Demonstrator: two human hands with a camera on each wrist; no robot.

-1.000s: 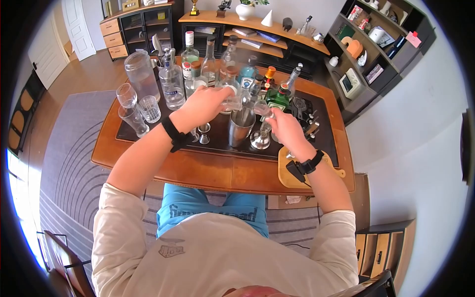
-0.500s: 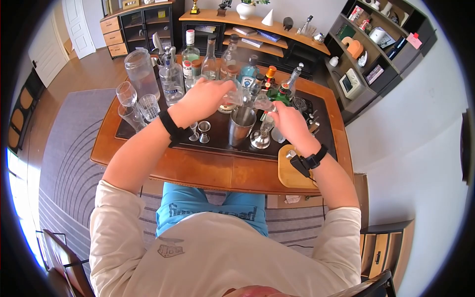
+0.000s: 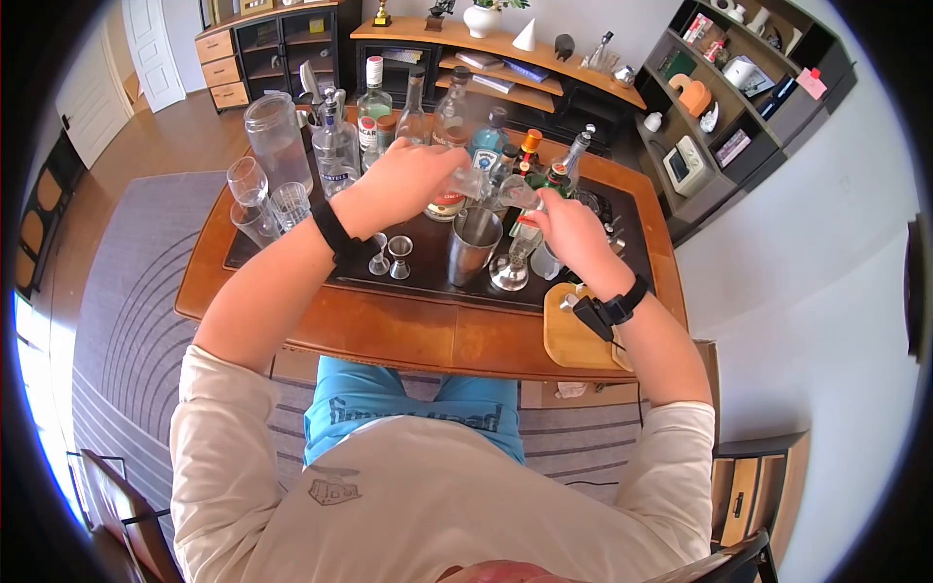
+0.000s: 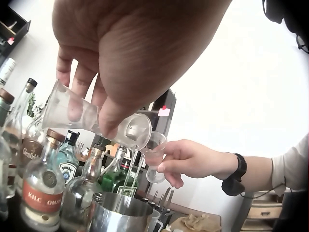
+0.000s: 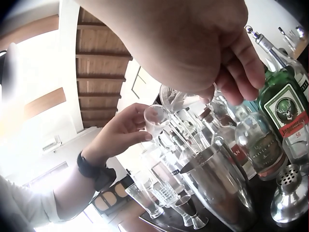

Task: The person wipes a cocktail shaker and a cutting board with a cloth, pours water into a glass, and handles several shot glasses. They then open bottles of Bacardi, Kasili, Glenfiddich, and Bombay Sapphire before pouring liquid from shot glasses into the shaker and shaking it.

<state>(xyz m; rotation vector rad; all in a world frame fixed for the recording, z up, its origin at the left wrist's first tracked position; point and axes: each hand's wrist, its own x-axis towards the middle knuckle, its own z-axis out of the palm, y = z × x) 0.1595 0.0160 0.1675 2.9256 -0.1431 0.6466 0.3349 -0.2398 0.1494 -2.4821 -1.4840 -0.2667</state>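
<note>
In the left wrist view my left hand [image 4: 145, 53] pinches a clear double-ended jigger [image 4: 72, 108] at its waist, tipped on its side. My right hand [image 4: 193, 159] holds a second clear waisted jigger [image 4: 155, 144] by its narrow part, also tilted. Thin streams of clear liquid [image 4: 129, 171] fall from the jiggers into the metal shaker tin [image 3: 471, 255], which stands upright on the table with its mouth open below both hands. Beside the tin sits the shaker's perforated strainer top [image 5: 288, 200]. The right wrist view shows the tin's rim close under the jiggers.
Several bottles crowd behind the tin, including a green one [image 5: 287, 106] and a red-labelled one [image 4: 43, 193]. To the left stand a metal jigger [image 3: 400, 257], a lidded pitcher [image 3: 277, 146] and drinking glasses [image 3: 290, 206]. A wooden board [image 3: 571, 340] lies at front right.
Both jiggers have tilted further over the tin. My right forearm has swung slightly outward and my left elbow has shifted a little left; the tin has stayed in place.
</note>
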